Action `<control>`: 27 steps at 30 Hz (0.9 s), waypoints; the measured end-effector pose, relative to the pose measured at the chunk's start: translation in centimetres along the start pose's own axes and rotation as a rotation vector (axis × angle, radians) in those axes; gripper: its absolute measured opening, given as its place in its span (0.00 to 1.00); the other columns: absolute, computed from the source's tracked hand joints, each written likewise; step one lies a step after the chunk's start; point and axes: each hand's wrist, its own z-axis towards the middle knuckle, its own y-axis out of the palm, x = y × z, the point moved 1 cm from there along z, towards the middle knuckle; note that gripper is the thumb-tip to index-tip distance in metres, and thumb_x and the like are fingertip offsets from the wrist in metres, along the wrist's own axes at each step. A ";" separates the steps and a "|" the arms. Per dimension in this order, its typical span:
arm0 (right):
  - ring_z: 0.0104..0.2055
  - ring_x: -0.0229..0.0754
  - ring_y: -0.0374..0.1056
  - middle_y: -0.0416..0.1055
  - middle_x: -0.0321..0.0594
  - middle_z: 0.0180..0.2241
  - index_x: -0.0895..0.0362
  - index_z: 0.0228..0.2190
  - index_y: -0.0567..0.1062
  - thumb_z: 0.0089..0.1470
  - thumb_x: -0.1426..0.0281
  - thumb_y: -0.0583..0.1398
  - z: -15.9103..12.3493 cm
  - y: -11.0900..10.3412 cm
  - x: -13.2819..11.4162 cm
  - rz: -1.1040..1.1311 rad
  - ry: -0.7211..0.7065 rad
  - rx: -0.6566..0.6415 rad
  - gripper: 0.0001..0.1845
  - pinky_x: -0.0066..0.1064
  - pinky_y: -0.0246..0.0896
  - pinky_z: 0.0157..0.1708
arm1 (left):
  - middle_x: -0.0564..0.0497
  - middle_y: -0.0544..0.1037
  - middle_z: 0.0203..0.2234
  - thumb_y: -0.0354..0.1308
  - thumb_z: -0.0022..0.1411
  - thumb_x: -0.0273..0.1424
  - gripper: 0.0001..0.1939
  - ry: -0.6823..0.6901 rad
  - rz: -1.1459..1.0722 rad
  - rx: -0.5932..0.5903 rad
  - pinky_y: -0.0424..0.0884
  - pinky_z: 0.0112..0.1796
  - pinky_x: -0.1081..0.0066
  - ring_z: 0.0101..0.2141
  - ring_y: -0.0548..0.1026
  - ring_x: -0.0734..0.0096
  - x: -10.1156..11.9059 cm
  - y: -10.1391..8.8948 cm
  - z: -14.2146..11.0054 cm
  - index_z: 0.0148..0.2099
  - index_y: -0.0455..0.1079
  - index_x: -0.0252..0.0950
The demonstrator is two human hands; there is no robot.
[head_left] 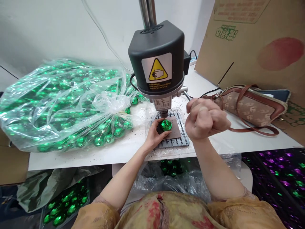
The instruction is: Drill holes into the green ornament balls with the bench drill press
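My left hand (156, 133) grips a shiny green faceted ball (166, 125) between thumb and fingers, beneath the chuck of a small black drill press (156, 60). The ball rests over a brown board (175, 128) on the slotted metal base plate (186, 140). Closed in a fist, my right hand (206, 119) is wrapped round the end of the drill press's metal lever (187, 93) on the machine's right side. Whether the drill tip touches the ball is hard to make out.
A tied clear plastic bag (71, 105) of green balls lies on the white table (76, 160) at left. A brown handbag (254, 105) and a large cardboard box (250, 47) stand at right. Below are a tub (66, 203) of green balls and purple and green ones (278, 171).
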 end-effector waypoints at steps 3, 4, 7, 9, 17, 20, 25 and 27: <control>0.14 0.27 0.41 0.43 0.28 0.13 0.57 0.18 0.44 0.58 0.70 0.60 0.1 0.2 -0.4 -0.003 0.030 -0.005 0.30 0.28 0.48 0.16 | 0.42 0.79 0.54 0.73 0.57 0.44 0.32 0.016 0.011 0.007 0.74 0.57 0.51 0.54 0.78 0.51 0.0 0.0 0.0 0.59 0.68 0.38; 0.15 0.27 0.40 0.42 0.28 0.14 0.57 0.18 0.44 0.59 0.70 0.60 0.5 0.5 -0.5 -0.018 0.069 0.013 0.31 0.28 0.46 0.17 | 0.42 0.79 0.53 0.73 0.57 0.43 0.32 0.021 0.012 0.006 0.75 0.57 0.51 0.54 0.78 0.51 0.0 0.1 0.0 0.59 0.68 0.38; 0.16 0.28 0.43 0.41 0.29 0.15 0.56 0.19 0.45 0.61 0.65 0.61 2.6 1.8 -0.9 -0.102 0.230 0.078 0.32 0.30 0.42 0.18 | 0.42 0.79 0.53 0.73 0.57 0.42 0.32 0.016 0.016 0.009 0.76 0.55 0.53 0.53 0.79 0.52 0.3 0.1 0.2 0.59 0.68 0.39; 0.17 0.29 0.47 0.47 0.28 0.15 0.54 0.18 0.50 0.60 0.58 0.62 4.3 2.8 -0.8 -0.161 0.370 0.054 0.31 0.32 0.45 0.20 | 0.43 0.80 0.51 0.73 0.57 0.41 0.31 0.005 0.030 0.035 0.77 0.54 0.54 0.52 0.79 0.53 0.8 0.1 0.2 0.58 0.69 0.39; 0.17 0.28 0.46 0.50 0.26 0.16 0.53 0.19 0.54 0.56 0.57 0.65 6.6 3.8 0.0 -0.049 0.423 -0.018 0.28 0.31 0.43 0.20 | 0.44 0.80 0.43 0.70 0.60 0.49 0.26 0.311 0.335 0.017 0.78 0.43 0.60 0.43 0.80 0.57 3.8 0.9 -8.0 0.54 0.71 0.41; 0.18 0.27 0.47 0.50 0.27 0.16 0.53 0.20 0.53 0.61 0.66 0.61 6.4 3.8 -0.5 -0.078 0.433 -0.023 0.25 0.29 0.45 0.22 | 0.43 0.81 0.41 0.68 0.62 0.51 0.27 0.594 0.542 -0.268 0.77 0.39 0.61 0.38 0.80 0.58 3.5 1.8 -12.3 0.55 0.72 0.40; 0.18 0.25 0.49 0.52 0.26 0.17 0.54 0.20 0.55 0.61 0.68 0.60 6.1 3.8 -0.8 -0.112 0.420 0.000 0.23 0.27 0.48 0.23 | 0.40 0.81 0.47 0.64 0.65 0.55 0.28 0.655 0.516 -0.194 0.77 0.46 0.55 0.46 0.79 0.53 2.7 -0.9 -9.4 0.56 0.72 0.41; 0.18 0.26 0.50 0.51 0.26 0.17 0.54 0.20 0.56 0.61 0.66 0.61 6.0 3.7 -0.7 -0.127 0.398 0.011 0.23 0.27 0.48 0.23 | 0.42 0.80 0.46 0.58 0.72 0.45 0.15 0.471 0.524 -0.009 0.76 0.49 0.52 0.47 0.78 0.53 2.4 -3.5 -4.4 0.52 0.72 0.40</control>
